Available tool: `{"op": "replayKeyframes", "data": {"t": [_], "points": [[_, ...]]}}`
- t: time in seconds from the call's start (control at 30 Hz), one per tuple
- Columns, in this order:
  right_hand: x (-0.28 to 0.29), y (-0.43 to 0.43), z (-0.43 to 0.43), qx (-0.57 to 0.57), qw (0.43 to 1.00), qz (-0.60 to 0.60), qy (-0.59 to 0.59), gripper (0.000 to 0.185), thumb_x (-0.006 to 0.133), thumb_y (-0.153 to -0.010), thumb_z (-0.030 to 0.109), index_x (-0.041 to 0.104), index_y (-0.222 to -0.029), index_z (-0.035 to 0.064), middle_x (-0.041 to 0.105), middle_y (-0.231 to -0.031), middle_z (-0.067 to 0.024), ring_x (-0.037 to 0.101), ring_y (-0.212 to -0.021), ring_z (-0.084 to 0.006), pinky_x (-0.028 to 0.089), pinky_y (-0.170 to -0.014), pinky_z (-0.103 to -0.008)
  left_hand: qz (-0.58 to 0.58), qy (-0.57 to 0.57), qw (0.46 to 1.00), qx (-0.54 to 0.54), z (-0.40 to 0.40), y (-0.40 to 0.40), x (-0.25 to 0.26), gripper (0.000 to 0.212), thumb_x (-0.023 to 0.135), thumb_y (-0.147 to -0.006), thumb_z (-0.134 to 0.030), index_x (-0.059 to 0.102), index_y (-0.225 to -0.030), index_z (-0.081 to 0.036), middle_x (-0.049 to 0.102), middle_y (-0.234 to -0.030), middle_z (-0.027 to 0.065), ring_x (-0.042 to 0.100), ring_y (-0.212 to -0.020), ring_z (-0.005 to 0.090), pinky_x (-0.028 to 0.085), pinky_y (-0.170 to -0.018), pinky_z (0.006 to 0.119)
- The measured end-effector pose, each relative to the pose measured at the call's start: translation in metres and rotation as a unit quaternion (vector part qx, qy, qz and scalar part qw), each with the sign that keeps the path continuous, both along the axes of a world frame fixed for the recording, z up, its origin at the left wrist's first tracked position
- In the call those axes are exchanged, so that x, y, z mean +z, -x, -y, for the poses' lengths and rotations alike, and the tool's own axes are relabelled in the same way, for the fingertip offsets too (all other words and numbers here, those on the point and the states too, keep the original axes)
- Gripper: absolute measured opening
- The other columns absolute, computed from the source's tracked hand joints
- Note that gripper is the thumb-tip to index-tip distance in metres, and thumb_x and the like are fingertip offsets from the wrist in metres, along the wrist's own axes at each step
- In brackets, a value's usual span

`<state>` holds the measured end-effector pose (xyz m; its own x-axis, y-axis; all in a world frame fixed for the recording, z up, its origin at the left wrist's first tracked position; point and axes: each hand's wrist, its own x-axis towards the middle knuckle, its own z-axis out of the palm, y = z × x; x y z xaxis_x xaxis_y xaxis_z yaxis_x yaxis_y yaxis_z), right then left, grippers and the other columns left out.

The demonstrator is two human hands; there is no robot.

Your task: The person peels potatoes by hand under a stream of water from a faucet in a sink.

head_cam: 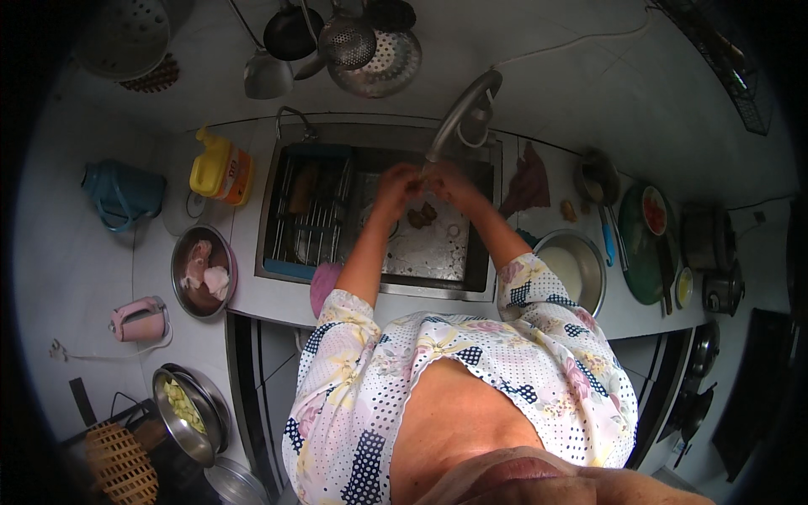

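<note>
My left hand (399, 188) and my right hand (451, 184) meet under the spout of the metal faucet (451, 123), over the steel sink (435, 252). Their fingers are bent towards each other. Shadow and blur hide whether something small is between them. Just below the hands, a few brown, knobbly pieces that look like ginger (421, 216) lie on the sink floor. To the left, a wire rack with blue ends (308, 268) spans the basin, with a brownish object (304, 188) in or under it.
Left of the sink stand a yellow jug (221, 170), a bowl of raw meat (202, 303) and a pink hand mixer (140, 320). A steel pot of whitish liquid (562, 268), a purplish cloth (529, 180) and a green cutting board with a cleaver (641, 271) are on the right.
</note>
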<state>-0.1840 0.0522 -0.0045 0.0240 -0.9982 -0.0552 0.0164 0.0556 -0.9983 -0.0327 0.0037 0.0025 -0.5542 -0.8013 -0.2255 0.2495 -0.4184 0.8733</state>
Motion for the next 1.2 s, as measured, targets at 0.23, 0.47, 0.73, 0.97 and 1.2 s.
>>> {"op": "replayKeyframes", "data": {"t": [0.23, 0.47, 0.73, 0.97, 1.2], "points": [[0.031, -0.016, -0.002, -0.097, 0.985, 0.030, -0.138, 0.022, 0.048, -0.081, 0.023, 0.052, -0.067, 0.0077, 0.041, -0.052, 0.0034, 0.039, -0.047, -0.0084, 0.032, -0.043, -0.0238, -0.043, -0.062, 0.997, 0.004, 0.004, 0.001, 0.014, 0.010, 0.057, -0.074, -0.006, 0.054, -0.084, -0.003, 0.054, -0.071, 0.0057, 0.051, -0.061, 0.0128, 0.043, -0.051, 0.025], [0.024, -0.019, 0.000, -0.121, 0.984, -0.131, -0.012, 0.033, 0.044, -0.085, 0.032, 0.055, -0.073, 0.0029, 0.049, -0.062, 0.0000, 0.042, -0.054, -0.0083, 0.034, -0.048, -0.0253, -0.024, -0.021, 0.999, -0.008, 0.007, 0.007, 0.002, 0.014, 0.058, -0.072, -0.007, 0.054, -0.085, -0.004, 0.054, -0.077, 0.0051, 0.051, -0.070, 0.0135, 0.041, -0.060, 0.025], [0.037, -0.006, 0.000, 0.008, 0.998, -0.055, 0.018, 0.025, 0.048, -0.084, 0.029, 0.049, -0.084, 0.0049, 0.051, -0.067, -0.0018, 0.044, -0.055, -0.0068, 0.033, -0.044, -0.0204, 0.180, 0.285, 0.941, 0.030, -0.007, 0.003, 0.020, 0.023, 0.059, -0.072, -0.007, 0.051, -0.093, -0.002, 0.055, -0.085, 0.0073, 0.052, -0.079, 0.0150, 0.044, -0.068, 0.029], [0.020, -0.004, 0.003, -0.030, 0.939, 0.241, -0.242, 0.031, 0.041, -0.086, 0.039, 0.051, -0.086, 0.0096, 0.051, -0.068, 0.0012, 0.045, -0.053, -0.0061, 0.030, -0.039, -0.0185, 0.079, 0.178, 0.980, 0.029, -0.013, -0.006, 0.023, 0.029, 0.059, -0.074, -0.005, 0.051, -0.102, -0.002, 0.058, -0.086, 0.0067, 0.055, -0.074, 0.0112, 0.045, -0.060, 0.024], [0.034, -0.020, -0.003, -0.052, 0.987, 0.009, -0.150, 0.029, 0.044, -0.085, 0.030, 0.054, -0.101, 0.0071, 0.055, -0.085, 0.0000, 0.050, -0.068, -0.0071, 0.039, -0.055, -0.0202, 0.116, 0.211, 0.968, 0.063, -0.010, -0.011, 0.017, 0.026, 0.058, -0.076, -0.007, 0.055, -0.101, 0.000, 0.061, -0.084, 0.0077, 0.056, -0.070, 0.0099, 0.045, -0.057, 0.023]]}}
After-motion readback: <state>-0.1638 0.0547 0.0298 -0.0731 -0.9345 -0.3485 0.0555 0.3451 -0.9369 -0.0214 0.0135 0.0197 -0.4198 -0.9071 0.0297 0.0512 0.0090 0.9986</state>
